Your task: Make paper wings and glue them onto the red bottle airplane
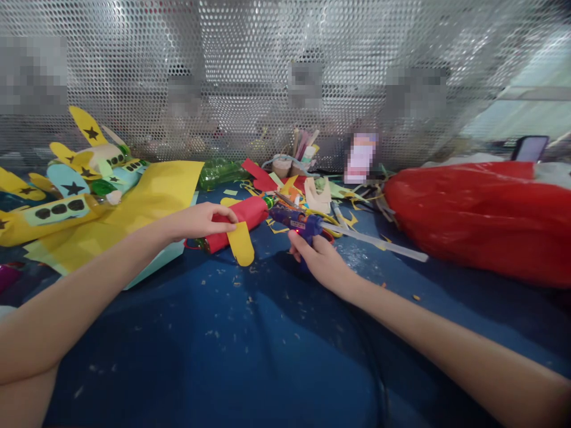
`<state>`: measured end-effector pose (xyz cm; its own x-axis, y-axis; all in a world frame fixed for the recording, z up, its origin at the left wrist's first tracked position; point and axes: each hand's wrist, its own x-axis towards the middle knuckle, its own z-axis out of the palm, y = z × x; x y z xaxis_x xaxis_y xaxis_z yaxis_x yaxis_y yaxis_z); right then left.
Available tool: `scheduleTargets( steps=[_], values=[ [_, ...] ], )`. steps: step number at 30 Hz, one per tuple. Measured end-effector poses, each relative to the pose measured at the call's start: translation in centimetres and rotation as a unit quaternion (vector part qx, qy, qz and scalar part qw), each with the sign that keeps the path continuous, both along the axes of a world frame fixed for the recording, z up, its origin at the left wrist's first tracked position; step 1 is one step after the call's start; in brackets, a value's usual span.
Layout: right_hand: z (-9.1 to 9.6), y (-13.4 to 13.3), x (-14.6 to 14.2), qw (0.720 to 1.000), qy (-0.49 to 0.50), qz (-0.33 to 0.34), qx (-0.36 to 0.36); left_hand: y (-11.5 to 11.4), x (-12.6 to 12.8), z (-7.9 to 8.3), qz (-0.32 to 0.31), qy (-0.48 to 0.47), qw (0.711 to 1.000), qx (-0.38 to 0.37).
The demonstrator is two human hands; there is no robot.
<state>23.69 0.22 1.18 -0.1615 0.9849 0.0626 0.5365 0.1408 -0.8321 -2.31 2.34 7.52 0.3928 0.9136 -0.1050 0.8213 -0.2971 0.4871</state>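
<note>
My left hand [203,220] grips a bottle wrapped in red paper [238,217] that lies on the blue table; a yellow paper wing [241,244] sticks out from its underside. My right hand [314,255] is closed round the handle of a blue hot glue gun [298,223], whose small red light glows. A long clear glue stick [379,241] juts out of the back of the gun to the right. The nozzle points left toward the green neck end of the bottle.
Finished yellow and blue paper planes with black stars [66,178] and yellow sheets [151,196] lie at the left. A big red plastic bag [477,214] fills the right. Paper scraps, a pen cup [303,154] and a perforated metal screen [267,77] are behind.
</note>
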Motion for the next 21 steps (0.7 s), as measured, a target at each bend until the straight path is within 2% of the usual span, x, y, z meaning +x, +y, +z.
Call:
scheduleTargets(
  steps=[3, 14, 21],
  values=[
    [0.08, -0.03, -0.03, 1.000, -0.001, -0.005, -0.006, -0.03, 0.04, 0.04, 0.001, -0.001, 1.000, 0.000],
    [0.35, -0.96, -0.51, 0.998, 0.008, 0.067, -0.004, -0.02, 0.19, 0.07, -0.002, -0.004, 1.000, -0.005],
    [0.44, -0.53, -0.27, 0.999, -0.002, 0.034, 0.003, -0.08, 0.20, 0.18, 0.003, 0.000, 1.000, -0.010]
  ],
)
